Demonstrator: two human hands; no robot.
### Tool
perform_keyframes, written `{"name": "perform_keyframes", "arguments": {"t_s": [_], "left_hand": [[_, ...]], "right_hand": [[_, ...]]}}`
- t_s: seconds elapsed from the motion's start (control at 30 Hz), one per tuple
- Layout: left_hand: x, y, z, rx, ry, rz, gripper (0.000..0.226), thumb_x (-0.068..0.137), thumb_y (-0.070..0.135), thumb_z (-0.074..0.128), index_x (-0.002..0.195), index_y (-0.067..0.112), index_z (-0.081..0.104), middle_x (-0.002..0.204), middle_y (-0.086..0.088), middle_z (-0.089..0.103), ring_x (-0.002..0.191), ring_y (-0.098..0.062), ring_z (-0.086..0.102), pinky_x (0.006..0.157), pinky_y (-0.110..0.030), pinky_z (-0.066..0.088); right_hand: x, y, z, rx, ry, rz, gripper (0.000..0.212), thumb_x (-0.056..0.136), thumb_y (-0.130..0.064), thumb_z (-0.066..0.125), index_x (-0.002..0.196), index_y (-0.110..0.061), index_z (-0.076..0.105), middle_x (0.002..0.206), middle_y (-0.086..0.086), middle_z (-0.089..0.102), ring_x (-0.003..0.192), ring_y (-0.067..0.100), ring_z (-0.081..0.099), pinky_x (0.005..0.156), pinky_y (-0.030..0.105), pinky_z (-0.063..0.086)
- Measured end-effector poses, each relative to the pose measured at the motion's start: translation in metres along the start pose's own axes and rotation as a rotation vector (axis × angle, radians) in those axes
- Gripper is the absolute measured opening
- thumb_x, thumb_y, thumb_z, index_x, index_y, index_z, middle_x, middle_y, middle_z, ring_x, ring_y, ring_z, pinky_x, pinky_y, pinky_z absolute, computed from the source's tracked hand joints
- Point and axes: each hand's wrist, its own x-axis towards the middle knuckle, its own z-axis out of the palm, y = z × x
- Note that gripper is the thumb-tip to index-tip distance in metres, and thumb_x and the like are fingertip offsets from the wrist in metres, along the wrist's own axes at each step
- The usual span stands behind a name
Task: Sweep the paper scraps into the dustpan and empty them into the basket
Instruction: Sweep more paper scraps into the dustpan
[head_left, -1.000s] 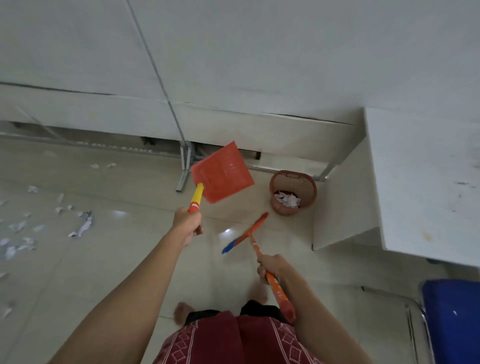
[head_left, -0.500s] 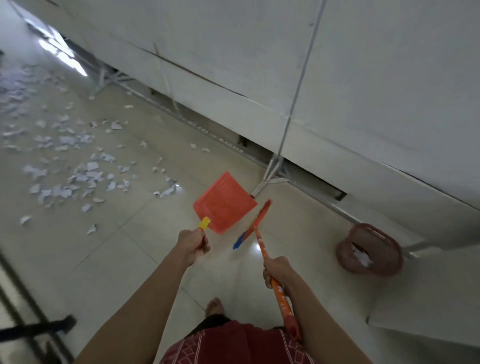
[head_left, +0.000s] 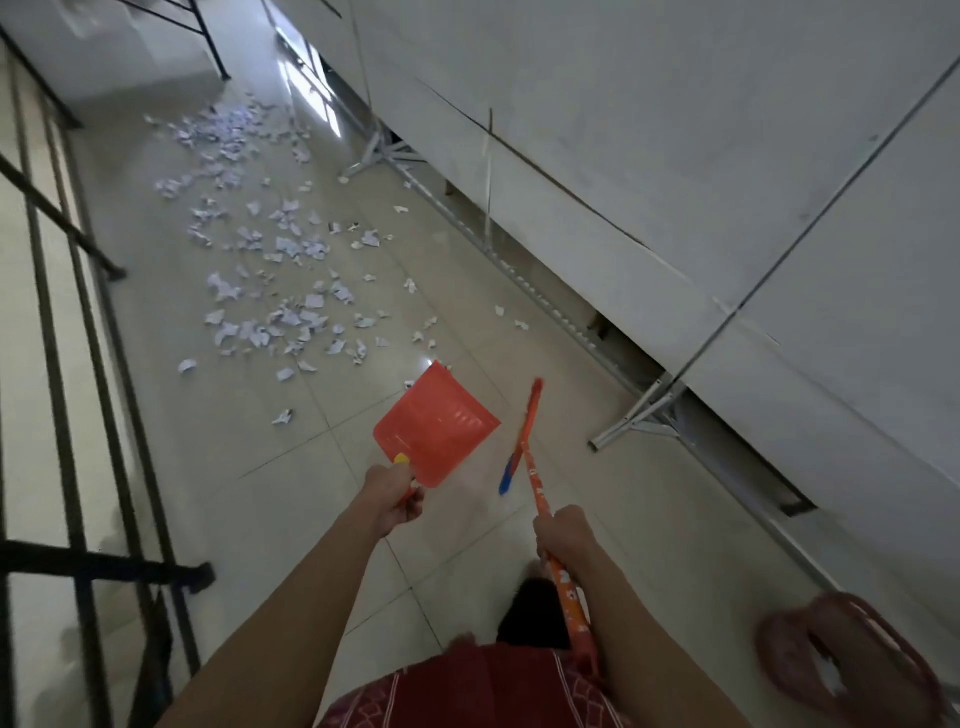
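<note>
Scraps (head_left: 270, 291) lie scattered over the tiled floor (head_left: 311, 519), ahead of the person and well apart from both tools. Left hand (head_left: 390, 500): fist closed around the yellow grip of the dustpan (head_left: 436, 427), which is held in the air, pan tilted, mouth facing forward. Right hand (head_left: 565, 536): closed around the orange shaft of the broom (head_left: 523, 441), head forward just beside the dustpan, not touching it. Basket (head_left: 847, 660): blurred, at lower right near the white wall panels (head_left: 675, 156). Black railing (head_left: 67, 364) runs along the left.
</note>
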Motion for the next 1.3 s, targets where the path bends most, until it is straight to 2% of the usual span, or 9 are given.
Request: {"name": "perform_keyframes", "arguments": {"t_s": [0.13, 0.3, 0.4, 0.53, 0.73, 0.87, 0.97, 1.1, 1.3], "left_hand": [[0.019, 0.024, 0.001, -0.039, -0.001, -0.018, 0.008, 0.095, 0.002, 0.044, 0.09, 0.0, 0.049, 0.073, -0.012, 0.047, 0.054, -0.017, 0.048, 0.041, -0.021, 0.041], [0.051, 0.071, 0.018, -0.013, -0.002, -0.039, 0.005, 0.088, -0.002, 0.045, 0.087, 0.0, 0.05, 0.071, -0.013, 0.048, 0.052, -0.018, 0.046, 0.041, -0.021, 0.041], [0.079, 0.104, 0.038, 0.019, 0.004, -0.072, 0.008, 0.087, 0.0, 0.044, 0.09, -0.001, 0.051, 0.066, -0.013, 0.049, 0.051, -0.019, 0.044, 0.044, -0.024, 0.042], [0.106, 0.143, 0.06, 0.056, -0.002, -0.128, 0.013, 0.086, 0.002, 0.046, 0.097, -0.002, 0.052, 0.065, -0.012, 0.05, 0.05, -0.018, 0.045, 0.044, -0.024, 0.043], [0.145, 0.193, 0.092, 0.06, -0.002, -0.17, 0.01, 0.084, 0.0, 0.047, 0.091, -0.003, 0.053, 0.064, -0.012, 0.05, 0.048, -0.019, 0.043, 0.043, -0.022, 0.043], [0.169, 0.218, 0.119, 0.037, -0.001, -0.184, 0.008, 0.086, 0.0, 0.046, 0.082, -0.001, 0.053, 0.063, -0.011, 0.047, 0.05, -0.018, 0.042, 0.043, -0.021, 0.043], [0.191, 0.234, 0.133, 0.001, 0.014, -0.186, 0.011, 0.087, 0.001, 0.047, 0.077, 0.002, 0.051, 0.062, -0.01, 0.044, 0.05, -0.017, 0.041, 0.045, -0.021, 0.041], [0.229, 0.255, 0.14, -0.03, 0.029, -0.203, 0.011, 0.091, 0.006, 0.051, 0.082, 0.002, 0.053, 0.062, -0.01, 0.045, 0.049, -0.018, 0.042, 0.043, -0.022, 0.042], [0.283, 0.299, 0.132, -0.035, 0.029, -0.237, 0.008, 0.093, 0.011, 0.053, 0.089, 0.004, 0.051, 0.06, -0.011, 0.046, 0.044, -0.017, 0.041, 0.043, -0.023, 0.042]], "right_hand": [[0.032, -0.037, -0.001, -0.091, 0.024, -0.049, 0.016, 0.087, -0.019, 0.054, 0.094, -0.005, 0.05, 0.08, 0.006, 0.054, 0.064, 0.017, 0.055, 0.046, 0.021, 0.038], [0.086, -0.093, -0.014, -0.103, 0.018, -0.09, 0.02, 0.081, -0.021, 0.056, 0.092, -0.007, 0.047, 0.09, 0.015, 0.06, 0.073, 0.028, 0.06, 0.059, 0.03, 0.05], [0.122, -0.13, -0.034, -0.184, 0.02, -0.115, 0.014, 0.081, -0.017, 0.057, 0.083, -0.009, 0.046, 0.086, 0.011, 0.058, 0.078, 0.03, 0.061, 0.064, 0.031, 0.048], [0.161, -0.168, -0.058, -0.342, 0.01, -0.149, 0.02, 0.087, -0.016, 0.057, 0.099, -0.007, 0.043, 0.099, 0.01, 0.051, 0.097, 0.031, 0.059, 0.074, 0.031, 0.047], [0.219, -0.226, -0.084, -0.522, -0.006, -0.19, 0.036, 0.09, -0.011, 0.053, 0.124, 0.0, 0.049, 0.111, 0.013, 0.055, 0.098, 0.027, 0.057, 0.075, 0.028, 0.043], [0.258, -0.266, -0.086, -0.585, -0.012, -0.186, 0.045, 0.087, -0.009, 0.054, 0.131, -0.002, 0.047, 0.097, 0.006, 0.052, 0.083, 0.021, 0.054, 0.071, 0.03, 0.049], [0.291, -0.299, -0.084, -0.648, -0.006, -0.182, 0.054, 0.087, -0.01, 0.057, 0.139, -0.005, 0.043, 0.099, 0.006, 0.055, 0.086, 0.022, 0.058, 0.073, 0.031, 0.053], [0.338, -0.338, -0.075, -0.7, -0.009, -0.179, 0.06, 0.089, -0.012, 0.057, 0.146, -0.007, 0.038, 0.118, 0.014, 0.059, 0.104, 0.028, 0.061, 0.086, 0.034, 0.054], [0.391, -0.391, -0.073, -0.75, -0.002, -0.129, 0.05, 0.092, -0.009, 0.054, 0.14, -0.004, 0.042, 0.123, 0.016, 0.058, 0.109, 0.03, 0.059, 0.079, 0.031, 0.047]]}}
